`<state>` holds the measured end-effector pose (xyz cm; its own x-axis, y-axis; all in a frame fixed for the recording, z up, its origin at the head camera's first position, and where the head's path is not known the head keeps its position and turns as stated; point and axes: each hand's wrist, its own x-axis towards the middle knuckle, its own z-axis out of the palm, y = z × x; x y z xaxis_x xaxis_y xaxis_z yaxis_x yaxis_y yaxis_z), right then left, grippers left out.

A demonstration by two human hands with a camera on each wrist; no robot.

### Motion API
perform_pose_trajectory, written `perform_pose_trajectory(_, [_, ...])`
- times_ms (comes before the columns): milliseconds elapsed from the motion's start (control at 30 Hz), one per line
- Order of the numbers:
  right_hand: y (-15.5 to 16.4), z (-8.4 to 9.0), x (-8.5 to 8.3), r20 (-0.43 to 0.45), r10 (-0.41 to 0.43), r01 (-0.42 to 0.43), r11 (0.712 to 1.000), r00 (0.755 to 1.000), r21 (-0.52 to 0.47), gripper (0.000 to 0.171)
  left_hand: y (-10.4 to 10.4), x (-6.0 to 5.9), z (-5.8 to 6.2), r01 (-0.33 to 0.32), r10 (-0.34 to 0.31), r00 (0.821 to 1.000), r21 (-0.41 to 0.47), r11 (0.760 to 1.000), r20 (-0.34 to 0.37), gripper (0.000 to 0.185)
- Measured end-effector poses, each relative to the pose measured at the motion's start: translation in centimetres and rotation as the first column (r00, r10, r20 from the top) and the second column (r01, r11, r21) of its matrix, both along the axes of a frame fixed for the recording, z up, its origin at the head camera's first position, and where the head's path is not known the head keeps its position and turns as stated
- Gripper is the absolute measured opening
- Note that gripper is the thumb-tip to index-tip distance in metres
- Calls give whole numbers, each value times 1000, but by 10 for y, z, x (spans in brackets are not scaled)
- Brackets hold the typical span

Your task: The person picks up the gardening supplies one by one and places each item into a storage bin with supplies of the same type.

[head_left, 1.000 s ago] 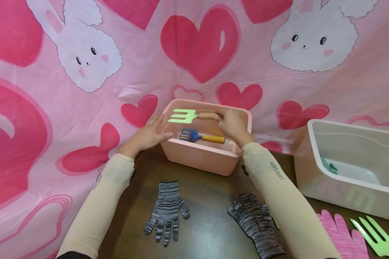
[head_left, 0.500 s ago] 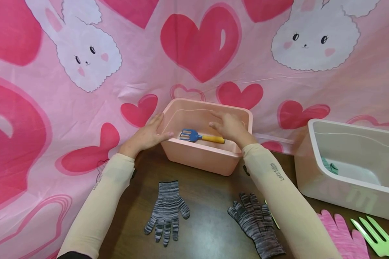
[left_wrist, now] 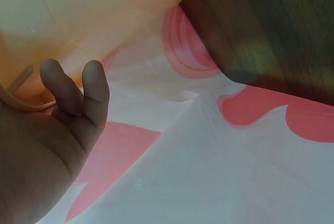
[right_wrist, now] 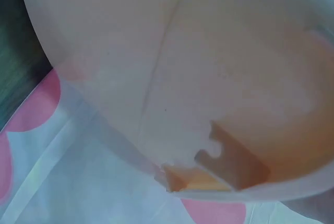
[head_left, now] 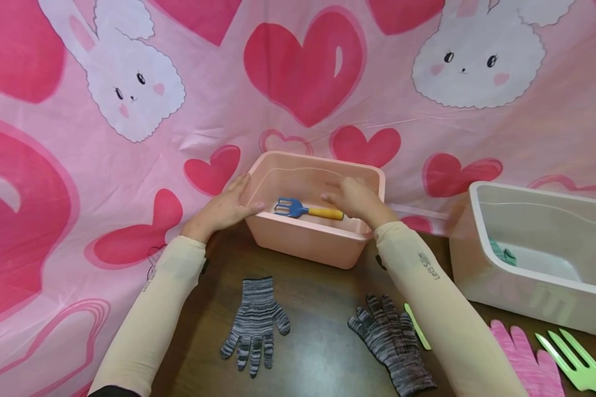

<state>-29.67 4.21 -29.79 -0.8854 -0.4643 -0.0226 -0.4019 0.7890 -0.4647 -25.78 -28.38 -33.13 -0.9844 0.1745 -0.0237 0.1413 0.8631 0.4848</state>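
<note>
While both hands work at the pink tub, the readings below run from the hands outward.

Right hand: right hand (head_left: 354,199) is inside the pink tub (head_left: 303,242), over the right end of its interior, just above the handle end of the blue hand rake (head_left: 308,210). Fingers appear loosely extended; whether the fingertips touch the handle cannot be told. Nothing is visibly held.

Left hand: left hand (head_left: 224,209) lies flat against the tub's left outer wall, fingers straight, thumb along the front rim. It steadies the tub without gripping it; the left wrist view shows two relaxed fingers (left_wrist: 94,85) beside the wall.

Blue hand rake: lies on the tub floor, blue tines to the left, yellow handle to the right.

Handling estimate: likely light and rigid, with a smooth, rounded handle. The tines are pointed, so the handle is the sound place to take hold.

Tub: thin plastic, probably light and apt to slide on the dark table (head_left: 318,342).

Surroundings: two grey striped gloves (head_left: 256,324) lie in front of the tub; a white tub (head_left: 536,309), a pink glove (head_left: 526,364) and a green fork (head_left: 576,366) lie to the right.
</note>
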Motion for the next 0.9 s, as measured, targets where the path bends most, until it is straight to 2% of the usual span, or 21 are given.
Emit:
perform_pose_trajectory(267, [5,2,6,-5,-5,4,998,1000,-60,45,-1,-1,-3,-4,4,1000,-2,1000,0,108])
perform_pose_trajectory(467, [10,3,10,-106,-24,12,993,994,-115,31,-2,0,-3,-7,7,1000,-3,1000,3,114])
perform_pose_trajectory(633, [15,3,13,-168,-35,10,989,985,-147,26,-2,1,-3,-5,5,1000,3,1000,3,110])
perform_pose_trajectory(900, [23,4,17,-189,-25,-13,979,982,-201,21,-2,-1,-4,0,0,1000,-16,1000,-13,110])
